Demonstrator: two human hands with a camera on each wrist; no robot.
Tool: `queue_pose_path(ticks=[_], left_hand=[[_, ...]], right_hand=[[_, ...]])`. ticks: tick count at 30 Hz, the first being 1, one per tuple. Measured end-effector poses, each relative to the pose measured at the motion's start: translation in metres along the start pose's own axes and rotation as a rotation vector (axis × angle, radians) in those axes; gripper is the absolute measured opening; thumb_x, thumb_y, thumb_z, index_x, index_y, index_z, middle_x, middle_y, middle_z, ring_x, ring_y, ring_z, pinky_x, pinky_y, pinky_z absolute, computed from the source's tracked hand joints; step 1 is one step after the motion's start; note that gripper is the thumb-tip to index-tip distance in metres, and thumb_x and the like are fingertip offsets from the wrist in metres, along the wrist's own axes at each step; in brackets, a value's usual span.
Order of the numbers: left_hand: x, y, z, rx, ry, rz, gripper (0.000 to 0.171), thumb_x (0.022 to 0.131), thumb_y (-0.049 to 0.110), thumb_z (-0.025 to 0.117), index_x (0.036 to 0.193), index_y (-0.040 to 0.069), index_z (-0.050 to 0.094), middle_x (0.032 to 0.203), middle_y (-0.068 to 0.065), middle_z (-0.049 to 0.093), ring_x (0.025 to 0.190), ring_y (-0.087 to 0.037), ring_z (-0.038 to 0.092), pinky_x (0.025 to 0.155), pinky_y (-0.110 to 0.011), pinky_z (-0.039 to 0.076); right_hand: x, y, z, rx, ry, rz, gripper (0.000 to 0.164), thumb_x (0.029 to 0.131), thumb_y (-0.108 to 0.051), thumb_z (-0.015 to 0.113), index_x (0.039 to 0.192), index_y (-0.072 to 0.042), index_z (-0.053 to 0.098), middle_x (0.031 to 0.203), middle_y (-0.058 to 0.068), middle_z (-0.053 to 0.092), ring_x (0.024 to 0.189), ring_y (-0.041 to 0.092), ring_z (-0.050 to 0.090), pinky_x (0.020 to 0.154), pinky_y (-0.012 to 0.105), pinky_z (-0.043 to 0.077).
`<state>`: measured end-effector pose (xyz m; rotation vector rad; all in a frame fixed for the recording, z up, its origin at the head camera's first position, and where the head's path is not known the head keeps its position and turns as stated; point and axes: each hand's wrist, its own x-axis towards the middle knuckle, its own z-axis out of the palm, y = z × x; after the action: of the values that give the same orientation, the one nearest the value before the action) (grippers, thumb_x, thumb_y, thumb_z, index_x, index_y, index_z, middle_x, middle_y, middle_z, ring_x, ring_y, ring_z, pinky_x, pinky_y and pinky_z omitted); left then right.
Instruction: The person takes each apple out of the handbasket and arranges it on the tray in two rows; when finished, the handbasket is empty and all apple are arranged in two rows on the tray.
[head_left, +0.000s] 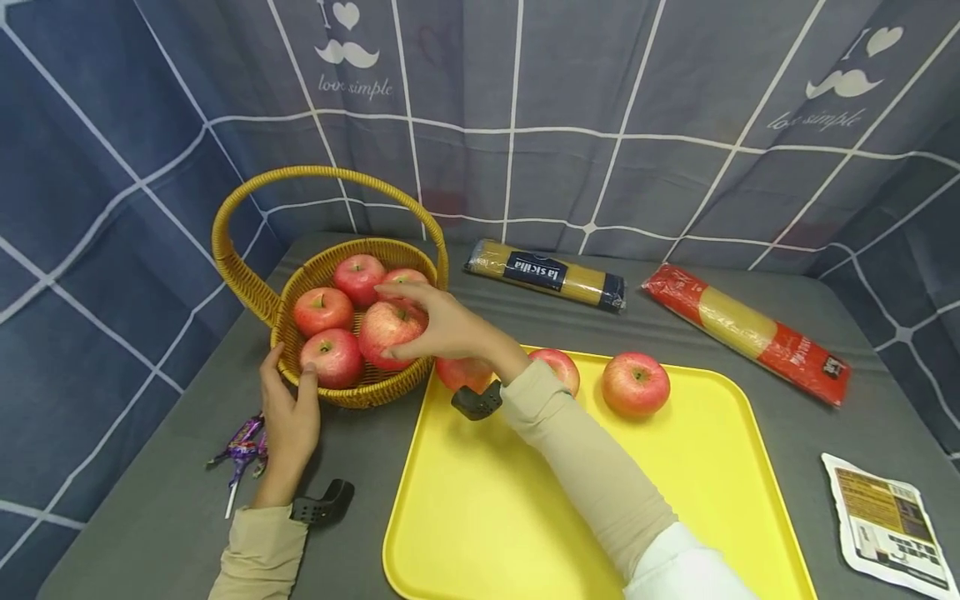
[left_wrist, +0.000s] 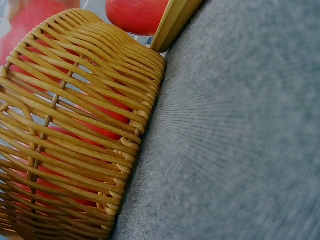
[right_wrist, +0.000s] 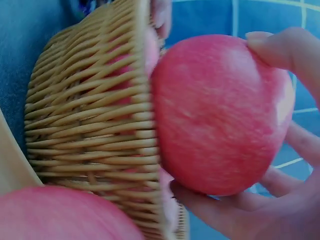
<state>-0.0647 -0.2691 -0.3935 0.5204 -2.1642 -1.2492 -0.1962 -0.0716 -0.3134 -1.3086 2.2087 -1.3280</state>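
Observation:
My right hand [head_left: 448,327] holds a red apple [head_left: 392,332] over the right side of a wicker basket [head_left: 397,385]. In the right wrist view, thumb and fingers curl round that apple [right_wrist: 220,115], which is beside the basket's rim [right_wrist: 145,105]. Several other apples, one of them a red apple [head_left: 324,311], lie inside the basket. At the basket's front left, my left hand [head_left: 291,417] grips the rim, its thumb on the inner side. The left wrist view shows the woven wall [left_wrist: 85,120] close up, with apples behind the gaps.
A yellow tray [head_left: 480,508] lies right of the basket, with three apples, including one apple [head_left: 636,384], along its far edge. Behind are a yellow pasta pack [head_left: 543,275] and a red one [head_left: 750,333]. Lollipops [head_left: 243,450] lie left; a white packet [head_left: 888,525] lies right.

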Motion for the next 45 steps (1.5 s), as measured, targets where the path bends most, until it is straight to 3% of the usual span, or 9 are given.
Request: queue_pose_path(ticks=[3, 5, 12, 17, 24, 30, 36, 41, 45], left_hand=[[0.0, -0.001, 0.001, -0.002, 0.001, 0.004, 0.053, 0.091, 0.024, 0.046, 0.138, 0.007, 0.028, 0.141, -0.019, 0.031, 0.134, -0.031, 0.024, 0.11, -0.049, 0.016], [0.0, -0.002, 0.001, -0.006, 0.001, 0.003, 0.052, 0.091, 0.024, 0.046, 0.138, 0.008, 0.029, 0.141, -0.019, 0.03, 0.135, -0.031, 0.024, 0.11, -0.049, 0.016], [0.001, -0.003, 0.003, -0.013, 0.007, 0.005, 0.052, 0.091, 0.024, 0.046, 0.138, 0.008, 0.03, 0.141, -0.017, 0.031, 0.134, -0.028, 0.025, 0.11, -0.046, 0.017], [0.0, -0.003, 0.003, -0.024, 0.006, -0.001, 0.051, 0.092, 0.023, 0.045, 0.138, 0.01, 0.029, 0.142, -0.017, 0.031, 0.134, -0.028, 0.025, 0.11, -0.047, 0.017], [-0.001, 0.0, 0.005, -0.023, -0.002, -0.016, 0.052, 0.092, 0.024, 0.045, 0.139, 0.011, 0.028, 0.143, -0.017, 0.03, 0.135, -0.028, 0.024, 0.11, -0.047, 0.017], [-0.001, -0.002, 0.004, -0.048, -0.009, -0.006, 0.052, 0.092, 0.023, 0.045, 0.139, 0.01, 0.027, 0.143, -0.016, 0.029, 0.135, -0.027, 0.023, 0.111, -0.046, 0.016], [-0.002, -0.002, 0.002, -0.053, -0.005, -0.003, 0.052, 0.092, 0.022, 0.044, 0.139, 0.009, 0.027, 0.143, -0.017, 0.029, 0.135, -0.028, 0.023, 0.111, -0.045, 0.015], [-0.001, -0.001, 0.004, -0.064, -0.007, 0.003, 0.052, 0.091, 0.021, 0.045, 0.138, 0.007, 0.028, 0.142, -0.019, 0.03, 0.134, -0.029, 0.024, 0.111, -0.045, 0.016], [-0.001, 0.0, 0.004, -0.066, -0.004, -0.008, 0.052, 0.092, 0.022, 0.045, 0.138, 0.008, 0.027, 0.143, -0.018, 0.029, 0.135, -0.028, 0.023, 0.111, -0.045, 0.015]], right_hand=[[-0.012, -0.008, -0.009, 0.036, 0.039, -0.102, 0.07, 0.065, -0.024, 0.08, 0.128, -0.018, 0.049, 0.131, -0.003, 0.045, 0.119, 0.007, 0.041, 0.099, 0.023, 0.037], [-0.023, -0.015, -0.018, -0.004, 0.059, -0.161, 0.066, 0.066, -0.024, 0.079, 0.126, -0.017, 0.052, 0.13, -0.004, 0.046, 0.119, 0.007, 0.04, 0.097, 0.024, 0.039], [-0.081, -0.025, -0.06, -0.16, 0.087, -0.196, 0.054, 0.071, -0.028, 0.075, 0.122, -0.021, 0.058, 0.127, -0.002, 0.047, 0.119, 0.01, 0.041, 0.093, 0.029, 0.042], [-0.137, -0.014, -0.096, -0.257, 0.14, -0.092, 0.055, 0.07, -0.022, 0.077, 0.122, -0.023, 0.058, 0.13, -0.001, 0.046, 0.12, 0.013, 0.041, 0.09, 0.03, 0.044], [-0.222, 0.013, -0.139, -0.425, 0.28, 0.157, 0.064, 0.066, -0.012, 0.079, 0.123, -0.026, 0.055, 0.129, -0.007, 0.044, 0.118, 0.001, 0.036, 0.085, 0.014, 0.036], [-0.278, 0.036, -0.158, -0.417, 0.368, 0.318, 0.06, 0.065, -0.009, 0.079, 0.121, -0.019, 0.058, 0.125, -0.003, 0.043, 0.11, -0.005, 0.034, 0.076, 0.007, 0.034], [-0.317, 0.066, -0.157, -0.507, 0.324, 0.37, 0.06, 0.064, -0.017, 0.081, 0.119, -0.013, 0.058, 0.12, 0.006, 0.041, 0.102, -0.014, 0.028, 0.073, 0.011, 0.033], [-0.333, 0.079, -0.15, -0.505, 0.296, 0.379, 0.063, 0.065, -0.016, 0.08, 0.121, -0.011, 0.054, 0.118, 0.008, 0.038, 0.101, -0.013, 0.026, 0.073, 0.011, 0.031], [-0.333, 0.079, -0.148, -0.524, 0.298, 0.384, 0.07, 0.062, -0.017, 0.082, 0.124, -0.011, 0.05, 0.12, 0.014, 0.037, 0.108, 0.006, 0.028, 0.077, 0.026, 0.032]])
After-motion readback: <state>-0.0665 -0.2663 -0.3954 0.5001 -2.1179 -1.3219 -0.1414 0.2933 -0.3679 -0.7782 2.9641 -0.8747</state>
